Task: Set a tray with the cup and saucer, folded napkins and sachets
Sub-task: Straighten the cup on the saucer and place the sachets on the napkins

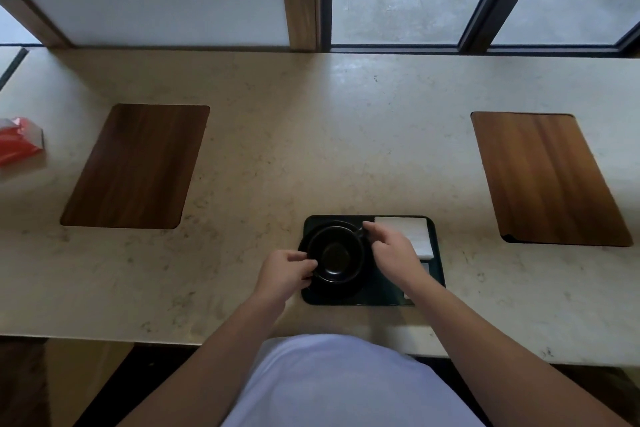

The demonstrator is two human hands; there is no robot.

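A dark tray (381, 295) lies on the stone counter close to me. A black cup (335, 255) stands on a black saucer (306, 236) in the tray's left half. My left hand (285, 272) grips the cup and saucer at their left rim. My right hand (391, 246) pinches the cup's handle at its right side. White folded napkins (412, 230) lie in the tray's far right corner, partly under my right hand. Small white sachets (425, 267) show at the tray's right edge, mostly hidden by my right forearm.
Two wooden boards are set into the counter (311, 156), one at the left (135, 166) and one at the right (547, 180). A red packet (19, 140) lies at the far left edge. Windows stand behind the counter.
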